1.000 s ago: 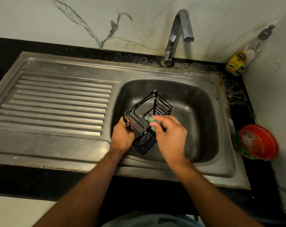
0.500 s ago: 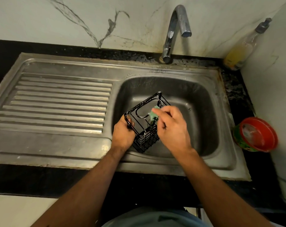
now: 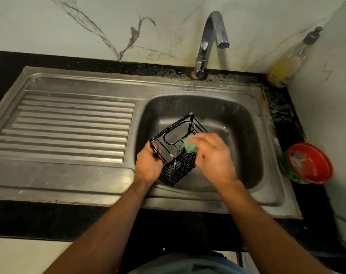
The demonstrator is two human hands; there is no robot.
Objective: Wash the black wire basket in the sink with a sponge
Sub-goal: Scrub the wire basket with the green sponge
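Observation:
The black wire basket (image 3: 175, 149) is tilted over the front left of the steel sink bowl (image 3: 245, 123), its open top facing up and away from me. My left hand (image 3: 148, 165) grips its near left rim. My right hand (image 3: 212, 157) holds a green sponge (image 3: 190, 145) pressed against the basket's right rim. Specks of foam dot the wires. The lower right side of the basket is hidden behind my right hand.
The tap (image 3: 209, 42) rises behind the bowl, with no water running. A ribbed drainboard (image 3: 69, 127) lies to the left. A soap bottle (image 3: 288, 64) stands in the back right corner, and a red-rimmed tub (image 3: 308, 163) sits on the dark counter right of the sink.
My right hand with the sponge has slid along the basket's right rim, away from me and then slightly back. The left hand has kept its grip; the basket has turned a little.

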